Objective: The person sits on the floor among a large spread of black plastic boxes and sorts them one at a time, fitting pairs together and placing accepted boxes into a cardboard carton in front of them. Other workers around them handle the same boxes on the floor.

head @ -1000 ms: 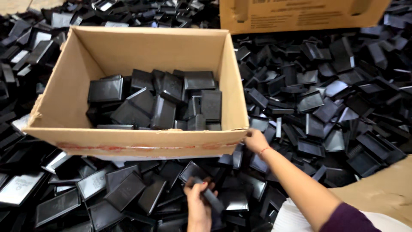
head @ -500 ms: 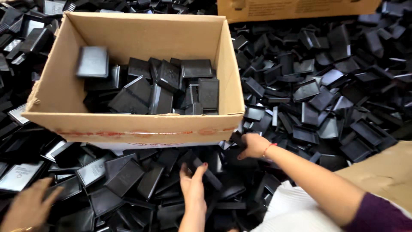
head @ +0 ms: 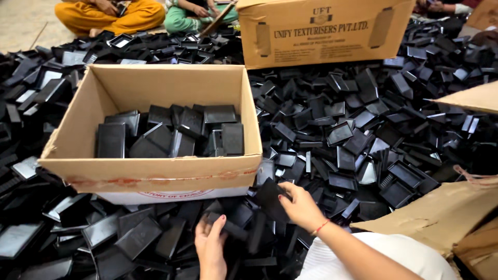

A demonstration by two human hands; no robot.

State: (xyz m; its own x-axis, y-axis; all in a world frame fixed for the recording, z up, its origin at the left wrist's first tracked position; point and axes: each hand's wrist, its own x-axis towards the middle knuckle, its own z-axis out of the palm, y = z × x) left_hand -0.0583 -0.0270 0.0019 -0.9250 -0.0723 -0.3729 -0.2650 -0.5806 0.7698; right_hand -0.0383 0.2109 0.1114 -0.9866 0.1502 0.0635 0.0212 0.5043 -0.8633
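My left hand (head: 211, 243) closes on a flat black plastic tray (head: 226, 226) lying left-to-right nearest me, my right hand (head: 301, 206) pinches another black tray (head: 270, 199) tilted on edge just before the open brown cardboard box (head: 150, 173), a printed brown carton (head: 324, 31) standing farthest.

The left hand (head: 210, 243) reaches forward palm-down with fingers curled in a grip, while the right hand (head: 300, 205), forearm angled in from the lower right, pinches with bent fingers.
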